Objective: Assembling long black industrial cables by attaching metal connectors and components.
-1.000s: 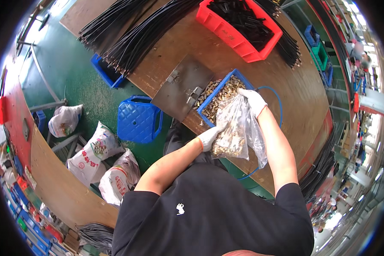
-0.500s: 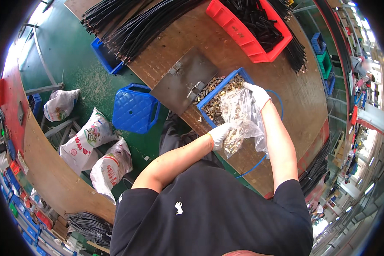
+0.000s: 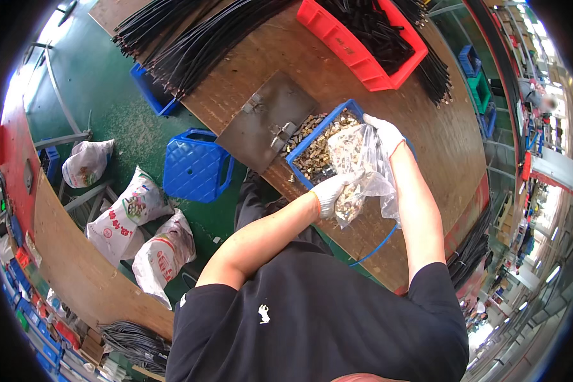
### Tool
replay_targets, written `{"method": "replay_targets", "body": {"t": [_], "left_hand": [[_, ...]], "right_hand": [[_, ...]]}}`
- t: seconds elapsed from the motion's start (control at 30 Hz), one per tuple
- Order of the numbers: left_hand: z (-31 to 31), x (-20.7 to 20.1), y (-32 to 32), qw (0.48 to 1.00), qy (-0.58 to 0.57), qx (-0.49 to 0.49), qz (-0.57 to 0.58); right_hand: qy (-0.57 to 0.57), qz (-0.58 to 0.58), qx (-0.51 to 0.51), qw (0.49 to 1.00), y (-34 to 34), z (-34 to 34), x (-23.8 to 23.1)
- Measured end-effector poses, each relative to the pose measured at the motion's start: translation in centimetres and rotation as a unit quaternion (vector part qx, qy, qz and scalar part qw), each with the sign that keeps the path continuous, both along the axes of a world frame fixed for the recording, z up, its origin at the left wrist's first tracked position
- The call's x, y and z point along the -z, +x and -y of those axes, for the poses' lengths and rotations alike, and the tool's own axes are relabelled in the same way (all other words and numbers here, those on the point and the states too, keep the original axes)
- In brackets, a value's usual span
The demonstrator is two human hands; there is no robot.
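A clear plastic bag [image 3: 358, 149] filled with small metal parts lies tilted over the near right side of a blue bin [image 3: 321, 130]. The bin holds many small brass-coloured and grey metal fittings [image 3: 325, 148]. White-gloved, my left hand [image 3: 332, 193] is closed around the lower end of the bag. My right hand [image 3: 384, 132], also gloved, grips the bag's loose plastic beside the bin's far right corner. Its fingertips are partly hidden at the bin's rim. More fittings lie on the dark metal plate [image 3: 261, 118], along the bin's left side.
A red bin [image 3: 347, 52] of short black tubes stands at the far side of the wooden table [image 3: 445, 165]. Bundles of black cables [image 3: 197, 48] lie at far left. On the floor are a blue stool [image 3: 196, 169] and filled white sacks [image 3: 117, 219]. A blue hose [image 3: 377, 247] crosses the near table.
The whole view has shifted slightly, with the table things now a little further left. My left hand has risen slightly with the bag's lower end. Both hands keep hold of the bag.
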State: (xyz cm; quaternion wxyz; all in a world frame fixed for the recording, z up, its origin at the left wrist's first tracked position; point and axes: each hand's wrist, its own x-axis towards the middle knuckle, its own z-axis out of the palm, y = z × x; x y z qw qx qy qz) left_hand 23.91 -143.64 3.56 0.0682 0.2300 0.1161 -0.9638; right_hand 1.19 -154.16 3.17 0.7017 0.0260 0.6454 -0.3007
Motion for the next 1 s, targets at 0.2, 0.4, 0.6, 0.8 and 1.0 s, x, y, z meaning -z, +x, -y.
{"method": "replay_targets", "body": {"t": [0.2, 0.4, 0.6, 0.8, 1.0], "left_hand": [[-1.2, 0.3, 1.0, 1.000, -0.011, 0.000, -0.013], [-0.7, -2.6, 0.9, 0.999, -0.009, 0.033, 0.021], [-2.6, -4.2, 0.5, 0.993, -0.006, 0.016, 0.116], [-3.1, -7.4, 0.6, 0.985, -0.052, 0.055, 0.158], [-4.1, -8.2, 0.5, 0.970, -0.140, -0.009, 0.197]], "right_hand": [[-0.033, -0.041, -0.077, 0.996, -1.5, -1.1, 2.7], [-0.017, 0.003, -0.062, 0.998, -1.1, 0.3, 2.3], [0.001, -0.068, -0.108, 0.992, 0.6, -0.4, 0.1], [-0.001, -0.142, -0.159, 0.977, 0.9, -1.5, -0.6], [-0.033, -0.066, -0.123, 0.990, 0.1, -2.7, 1.3]]}}
